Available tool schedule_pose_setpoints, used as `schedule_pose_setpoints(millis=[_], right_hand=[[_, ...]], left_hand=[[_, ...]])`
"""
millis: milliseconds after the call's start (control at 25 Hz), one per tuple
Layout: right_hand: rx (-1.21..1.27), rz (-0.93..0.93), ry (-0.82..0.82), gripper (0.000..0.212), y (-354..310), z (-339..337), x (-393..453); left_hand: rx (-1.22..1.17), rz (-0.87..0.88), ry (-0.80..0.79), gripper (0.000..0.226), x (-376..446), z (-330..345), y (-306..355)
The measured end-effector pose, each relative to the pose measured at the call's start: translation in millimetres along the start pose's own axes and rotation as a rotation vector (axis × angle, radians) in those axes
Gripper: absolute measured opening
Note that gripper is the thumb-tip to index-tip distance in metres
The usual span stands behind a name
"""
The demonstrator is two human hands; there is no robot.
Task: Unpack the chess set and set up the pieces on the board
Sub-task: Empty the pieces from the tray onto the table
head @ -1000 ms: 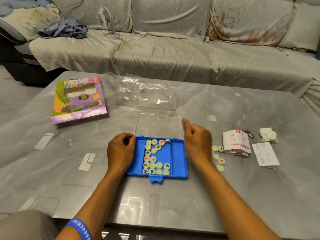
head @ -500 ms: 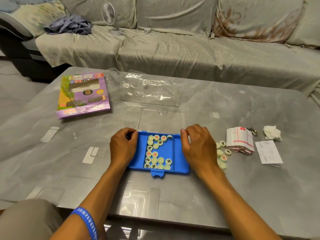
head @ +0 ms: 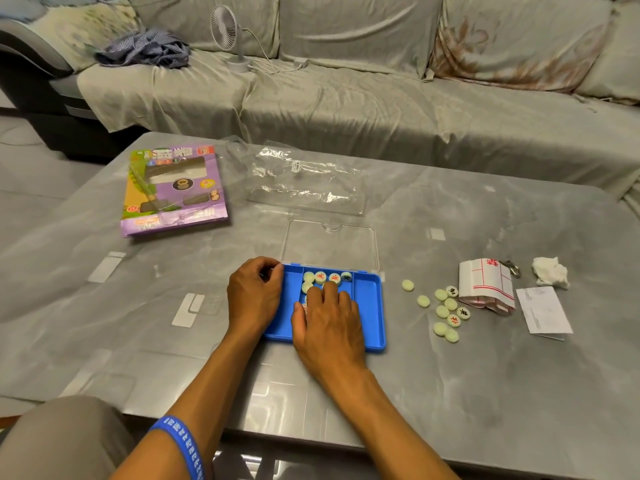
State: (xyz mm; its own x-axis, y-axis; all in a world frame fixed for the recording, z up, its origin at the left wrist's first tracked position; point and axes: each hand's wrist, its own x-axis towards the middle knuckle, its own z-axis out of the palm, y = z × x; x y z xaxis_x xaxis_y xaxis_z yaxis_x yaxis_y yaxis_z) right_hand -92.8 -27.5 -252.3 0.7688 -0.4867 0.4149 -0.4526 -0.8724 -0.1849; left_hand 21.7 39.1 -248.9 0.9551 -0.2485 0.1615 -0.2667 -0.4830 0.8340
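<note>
Emptying blue tray (head: 370, 306) | left hand (head: 254, 294) grips rim | right hand (head: 329, 318) fingers flat over xiangqi discs (head: 320, 277) | next, likely: scoop discs out

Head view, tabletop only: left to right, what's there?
Purple box → left hand gripping the blue tray's left edge → right hand over the tray's pieces → loose pieces → folded board → paper slip.
</note>
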Motion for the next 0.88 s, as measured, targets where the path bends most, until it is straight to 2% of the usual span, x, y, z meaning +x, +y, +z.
schedule_pose_setpoints(millis=[120,360,480,880], right_hand=[[0.001,0.004,-0.034,0.028,0.9,-0.6,5.3],[0.059,0.014,-0.119,0.037,1.8,-1.9,13.8],[0.041,0.029,-0.115,0.043,-1.2,-3.1,11.8],[0.096,0.02,-0.048,0.043,-1.0,-6.5,5.1]], left_hand=[[-0.001,-0.004,0.0,0.017,-0.1,-1.6,-1.1],[-0.001,0.0,-0.001,0.018,0.7,-0.4,-2.4],[0.0,0.0,-0.007,0.018,0.9,-0.7,-4.1],[-0.014,-0.003,-0.012,0.016,0.8,-0.6,-4.0]])
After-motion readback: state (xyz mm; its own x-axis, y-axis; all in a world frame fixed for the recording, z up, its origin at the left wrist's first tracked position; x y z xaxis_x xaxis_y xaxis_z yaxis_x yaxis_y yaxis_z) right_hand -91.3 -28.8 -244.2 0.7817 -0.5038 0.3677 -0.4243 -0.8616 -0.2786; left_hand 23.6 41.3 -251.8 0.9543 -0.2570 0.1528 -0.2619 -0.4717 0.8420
